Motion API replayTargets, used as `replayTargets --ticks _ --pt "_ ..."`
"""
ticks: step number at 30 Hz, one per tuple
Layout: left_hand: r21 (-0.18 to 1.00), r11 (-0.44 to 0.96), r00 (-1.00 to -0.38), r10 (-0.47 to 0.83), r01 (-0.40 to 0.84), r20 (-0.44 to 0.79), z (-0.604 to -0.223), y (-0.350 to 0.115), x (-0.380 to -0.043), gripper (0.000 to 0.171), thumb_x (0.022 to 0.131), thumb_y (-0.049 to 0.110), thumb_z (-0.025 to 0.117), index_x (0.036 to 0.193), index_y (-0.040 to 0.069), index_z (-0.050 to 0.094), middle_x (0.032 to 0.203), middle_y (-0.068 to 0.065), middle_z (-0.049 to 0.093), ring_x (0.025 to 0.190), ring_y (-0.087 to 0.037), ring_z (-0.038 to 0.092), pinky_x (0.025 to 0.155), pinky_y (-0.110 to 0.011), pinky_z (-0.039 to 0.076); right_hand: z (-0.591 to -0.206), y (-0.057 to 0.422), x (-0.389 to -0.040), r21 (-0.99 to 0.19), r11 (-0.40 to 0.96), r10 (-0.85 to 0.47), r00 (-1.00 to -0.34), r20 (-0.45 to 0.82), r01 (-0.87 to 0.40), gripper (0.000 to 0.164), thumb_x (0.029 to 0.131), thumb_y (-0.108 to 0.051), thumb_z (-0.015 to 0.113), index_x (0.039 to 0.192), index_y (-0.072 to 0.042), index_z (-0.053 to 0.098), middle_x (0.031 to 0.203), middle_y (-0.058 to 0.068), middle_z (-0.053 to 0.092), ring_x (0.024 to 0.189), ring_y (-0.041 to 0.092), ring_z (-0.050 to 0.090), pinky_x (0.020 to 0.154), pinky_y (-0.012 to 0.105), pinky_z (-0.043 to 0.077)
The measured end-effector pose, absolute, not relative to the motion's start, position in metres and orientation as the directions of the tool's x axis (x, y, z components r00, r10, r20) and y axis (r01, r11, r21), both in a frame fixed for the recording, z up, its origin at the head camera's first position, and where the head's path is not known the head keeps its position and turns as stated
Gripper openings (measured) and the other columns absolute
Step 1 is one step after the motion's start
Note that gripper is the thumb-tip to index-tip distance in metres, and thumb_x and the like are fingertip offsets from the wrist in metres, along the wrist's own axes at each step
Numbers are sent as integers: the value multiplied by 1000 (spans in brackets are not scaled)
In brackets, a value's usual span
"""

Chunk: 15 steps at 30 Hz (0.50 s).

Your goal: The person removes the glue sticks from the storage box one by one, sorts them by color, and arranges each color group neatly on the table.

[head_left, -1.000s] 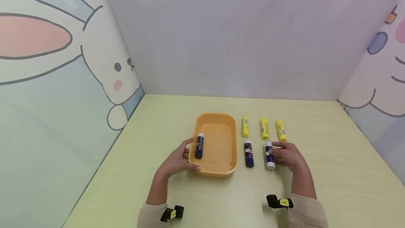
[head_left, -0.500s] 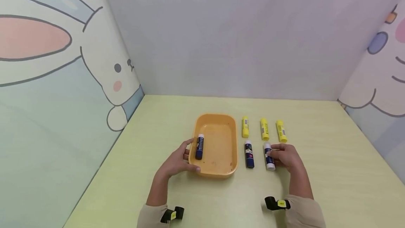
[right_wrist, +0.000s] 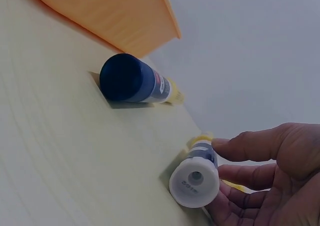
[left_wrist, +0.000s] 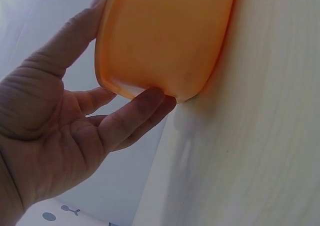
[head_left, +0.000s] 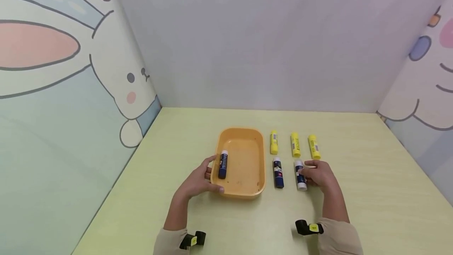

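Note:
My left hand (head_left: 197, 182) grips the near left corner of a shallow orange tray (head_left: 262, 164), thumb on the front rim and fingers along the left side. In the left wrist view the fingers touch the tray's outer wall (left_wrist: 165, 40). Inside the tray, against its left side, lies a dark blue glue stick (head_left: 223, 165). My right hand (head_left: 320, 174) pinches a blue glue stick with white ends (head_left: 301, 175) that lies along the table. Its round white base (right_wrist: 194, 182) faces the right wrist camera, with the thumb at its upper side and fingers at its right.
Another dark blue glue stick (head_left: 278, 173) lies between the tray and the right hand. Behind it, several yellow glue sticks, including the middle one (head_left: 295, 145), form a row. The pale table (head_left: 247, 227) meets a plain back wall (head_left: 255, 50) and side walls with cartoon drawings.
The right hand and the white-ended glue stick have shifted slightly left and toward the person. The left hand and tray have kept their place.

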<state>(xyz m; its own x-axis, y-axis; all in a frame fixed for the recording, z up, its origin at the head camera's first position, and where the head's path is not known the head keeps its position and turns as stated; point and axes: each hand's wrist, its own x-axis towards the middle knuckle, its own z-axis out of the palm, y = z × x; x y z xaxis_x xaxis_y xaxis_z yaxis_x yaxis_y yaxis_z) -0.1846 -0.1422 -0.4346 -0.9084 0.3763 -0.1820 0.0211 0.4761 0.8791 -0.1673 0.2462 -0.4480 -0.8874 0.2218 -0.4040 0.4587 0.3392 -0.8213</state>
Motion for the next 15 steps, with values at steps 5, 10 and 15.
replayTargets --ticks 5,10,15 --pt "882 471 -903 388 24 -182 -437 -143 -184 105 63 21 88 147 19 25 108 -12 53 94 -25 56 76 -40 47 -444 248 -163 -824 343 213 -892 -399 451 56 87 -13 64 132 8 40 103 19 55 77 22 54 66 32 49" --pt "886 464 -902 393 27 -178 -436 -142 -185 105 63 21 88 147 20 24 109 -12 54 95 -24 56 76 -39 47 -439 250 -162 -842 322 186 -901 -391 432 57 88 -13 63 134 8 38 104 18 54 80 23 54 70 32 49" --pt "884 467 -905 385 20 -183 -436 -142 -186 105 62 21 88 147 21 25 108 -12 54 94 -23 56 76 -39 47 -440 250 -162 -852 297 167 -902 -398 431 54 88 -10 61 134 7 39 103 16 54 81 23 55 72 33 50"
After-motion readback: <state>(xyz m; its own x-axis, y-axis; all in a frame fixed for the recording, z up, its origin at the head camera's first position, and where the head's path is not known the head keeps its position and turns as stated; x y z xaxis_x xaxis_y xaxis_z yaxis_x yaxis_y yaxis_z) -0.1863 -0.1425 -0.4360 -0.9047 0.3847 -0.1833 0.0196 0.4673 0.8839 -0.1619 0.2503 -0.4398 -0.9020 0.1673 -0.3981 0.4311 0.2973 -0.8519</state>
